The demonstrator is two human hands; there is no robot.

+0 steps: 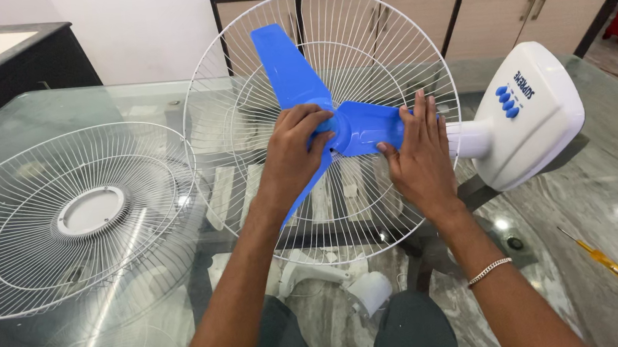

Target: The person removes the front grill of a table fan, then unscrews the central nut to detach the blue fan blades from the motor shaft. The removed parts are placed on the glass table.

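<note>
Your left hand [293, 152] grips the hub of the blue blade [333, 113], which sits inside the rear guard [238, 81] at the centre of the table [616, 187]. Your right hand [418, 156] lies flat and open on one vane. The front guard [39, 225] lies apart at 9 o'clock and the screwdriver [605, 265] at 4 o'clock, so I judge the fan is only half assembled.

Blade [291, 72]: smooth blue plastic, slight sheen; both wire guards, rear [387, 43] and loose front [15, 219], thin white-coated metal. Fan base [542, 134]: glossy white plastic with blue buttons [506, 99]. Table [50, 109]: clear glass, highly reflective; screwdriver [605, 261] has a translucent yellow plastic handle and metal shaft; bracelet [489, 271] shiny metal links.
</note>
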